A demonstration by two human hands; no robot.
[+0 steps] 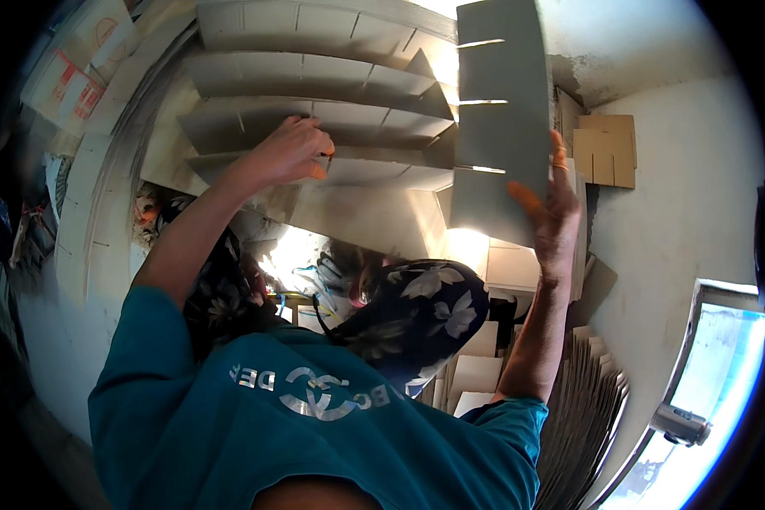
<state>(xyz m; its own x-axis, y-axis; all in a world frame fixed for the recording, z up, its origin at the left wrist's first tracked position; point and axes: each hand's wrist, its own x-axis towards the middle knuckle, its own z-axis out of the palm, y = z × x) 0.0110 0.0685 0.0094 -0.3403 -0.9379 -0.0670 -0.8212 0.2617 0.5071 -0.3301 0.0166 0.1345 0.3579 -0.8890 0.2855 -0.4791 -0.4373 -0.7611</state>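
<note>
Several long grey cardboard divider strips (357, 120) stand on edge in rows across the work surface, with short slots cut in their upper edges. My left hand (293, 151) is closed at the nearer strips, its curled fingers pinching one by a slot. On the right, my right hand (552, 212) grips a wide slotted cardboard divider panel (500, 127) by its right edge, thumb across the front and fingers partly behind. That panel is held upright, crosswise at the right ends of the rows. Its slots open toward the strips. Whether any slots interlock there I cannot tell.
A stack of flat cardboard sheets (582, 408) leans by the wall at lower right. Brown cardboard pieces (605, 151) rest against the wall. More long slotted sheets (93, 212) and a printed carton (70, 89) are at left. A window (697, 399) is at far right.
</note>
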